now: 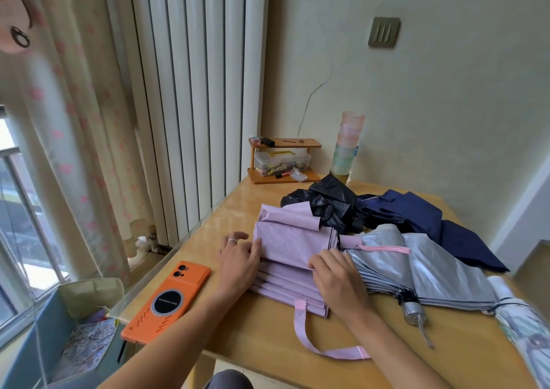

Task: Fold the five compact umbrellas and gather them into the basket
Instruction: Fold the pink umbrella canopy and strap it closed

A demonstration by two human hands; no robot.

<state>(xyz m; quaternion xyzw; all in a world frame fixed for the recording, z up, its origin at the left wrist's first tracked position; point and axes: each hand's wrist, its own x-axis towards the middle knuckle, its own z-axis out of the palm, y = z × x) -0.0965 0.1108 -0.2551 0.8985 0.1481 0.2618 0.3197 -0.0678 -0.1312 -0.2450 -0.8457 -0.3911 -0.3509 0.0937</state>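
A lilac compact umbrella (293,244) lies on the wooden table (259,338), its flaps stacked in flat pleats and its strap (309,344) trailing toward me. My left hand (239,259) presses the pleats at their left end. My right hand (336,278) pinches the edge of the top flap. To the right lies a silver umbrella (431,272) with a grey handle. Behind are a black umbrella (327,202) and a navy one (422,219), both loose. A white patterned umbrella (523,326) lies at the right edge. No basket is clearly in view.
An orange phone (166,302) lies on the table's left edge. A small wooden shelf (282,161) with a clear box and a stack of pastel cups (348,144) stand at the back. A radiator and curtain are on the left, with a blue bin (83,335) below.
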